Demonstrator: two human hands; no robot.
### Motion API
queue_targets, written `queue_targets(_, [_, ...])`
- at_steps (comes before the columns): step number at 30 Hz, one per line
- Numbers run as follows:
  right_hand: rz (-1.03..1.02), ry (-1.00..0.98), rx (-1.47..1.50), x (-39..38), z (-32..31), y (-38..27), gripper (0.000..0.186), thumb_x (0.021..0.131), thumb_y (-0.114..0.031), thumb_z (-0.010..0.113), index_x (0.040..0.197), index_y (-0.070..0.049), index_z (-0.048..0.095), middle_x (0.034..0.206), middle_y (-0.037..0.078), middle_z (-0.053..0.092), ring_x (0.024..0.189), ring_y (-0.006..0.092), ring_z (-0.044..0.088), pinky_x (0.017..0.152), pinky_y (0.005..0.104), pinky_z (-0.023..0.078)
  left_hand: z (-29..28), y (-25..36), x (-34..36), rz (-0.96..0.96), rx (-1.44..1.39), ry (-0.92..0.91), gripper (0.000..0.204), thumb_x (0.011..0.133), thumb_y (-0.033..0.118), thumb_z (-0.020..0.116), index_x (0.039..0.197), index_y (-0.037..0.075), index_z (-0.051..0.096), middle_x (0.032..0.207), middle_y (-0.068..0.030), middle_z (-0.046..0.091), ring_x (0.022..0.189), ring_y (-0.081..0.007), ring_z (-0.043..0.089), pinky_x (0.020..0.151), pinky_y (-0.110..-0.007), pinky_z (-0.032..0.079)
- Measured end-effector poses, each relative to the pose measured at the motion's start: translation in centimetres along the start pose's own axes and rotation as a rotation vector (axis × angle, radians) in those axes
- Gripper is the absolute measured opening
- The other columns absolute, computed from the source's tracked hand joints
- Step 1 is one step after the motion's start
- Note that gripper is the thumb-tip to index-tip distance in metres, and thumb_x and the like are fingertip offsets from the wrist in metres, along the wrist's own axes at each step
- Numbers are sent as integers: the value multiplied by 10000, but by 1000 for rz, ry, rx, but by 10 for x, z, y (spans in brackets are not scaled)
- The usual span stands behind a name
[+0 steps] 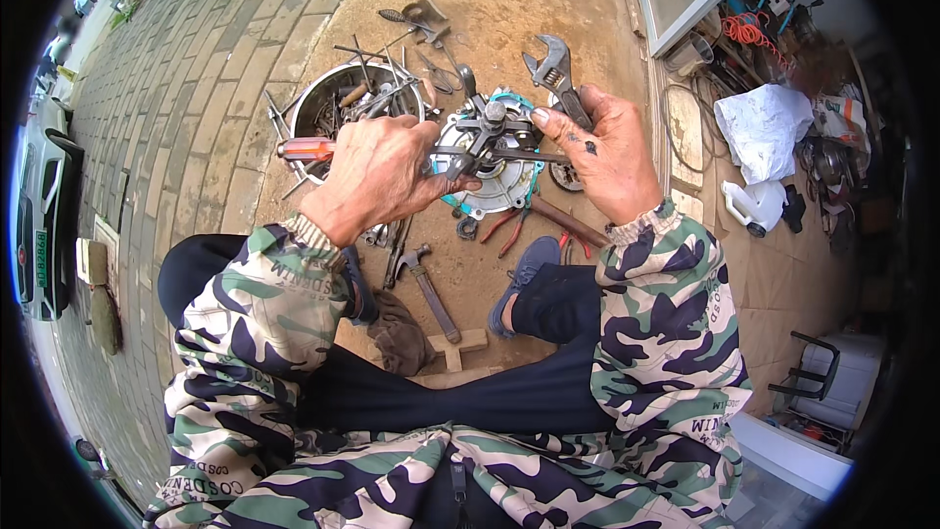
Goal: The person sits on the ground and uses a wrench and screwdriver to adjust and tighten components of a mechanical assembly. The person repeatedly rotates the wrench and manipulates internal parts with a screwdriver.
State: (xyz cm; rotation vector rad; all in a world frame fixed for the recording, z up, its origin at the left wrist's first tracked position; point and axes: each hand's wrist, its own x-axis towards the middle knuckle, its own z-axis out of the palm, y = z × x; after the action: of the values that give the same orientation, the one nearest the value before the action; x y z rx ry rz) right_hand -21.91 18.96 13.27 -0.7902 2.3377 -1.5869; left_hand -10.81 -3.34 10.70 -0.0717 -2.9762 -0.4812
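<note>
My left hand (382, 171) is closed around a screwdriver whose red handle (305, 149) sticks out on its left. A dark shaft shows to the right of the hand, across a gear puller (485, 137). The fingertips of that hand lie against one of the puller's arms. Upright on top of the puller is a bolt head (495, 111). Under the puller is a round silver metal housing (494, 194) with turquoise edges. My right hand (612, 152) grips an adjustable wrench (554, 69), jaws pointing away from me and clear of the bolt. Dark smudges mark this hand.
A metal basin (305, 103) full of tools stands at the left. A hammer (429, 294), red-handled pliers (507, 233), a brown cloth (399, 333) and wood pieces (460, 345) lie near my feet. Farther off are a wire brush (397, 17) and, at right, white bags (764, 127).
</note>
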Motion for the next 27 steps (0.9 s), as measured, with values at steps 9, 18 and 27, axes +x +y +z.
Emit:
queue_targets(9, [-36, 43, -70, 4, -3, 18, 394, 862, -192, 810, 757, 43, 512, 675, 106, 445, 687, 132, 412, 597, 386, 400, 8, -16, -5, 106, -124, -53, 473, 839, 504, 766, 874, 34, 720, 796, -142, 643, 746, -371, 672, 668, -479, 524])
queue_targets(18, [-43, 106, -62, 6, -3, 15, 393, 873, -205, 803, 761, 43, 520, 647, 100, 402, 693, 110, 396, 571, 380, 398, 4, -6, -6, -21, -28, 14, 618, 783, 631, 782, 854, 20, 725, 772, -141, 623, 723, -344, 660, 634, -443, 516])
queue_targets(27, [-49, 134, -173, 10, -2, 21, 404, 884, -223, 794, 772, 52, 520, 652, 137, 434, 693, 128, 410, 592, 391, 417, -1, 17, 0, -62, 10, 71, 478, 823, 517, 749, 825, 41, 701, 744, -125, 618, 684, -342, 662, 590, -451, 512])
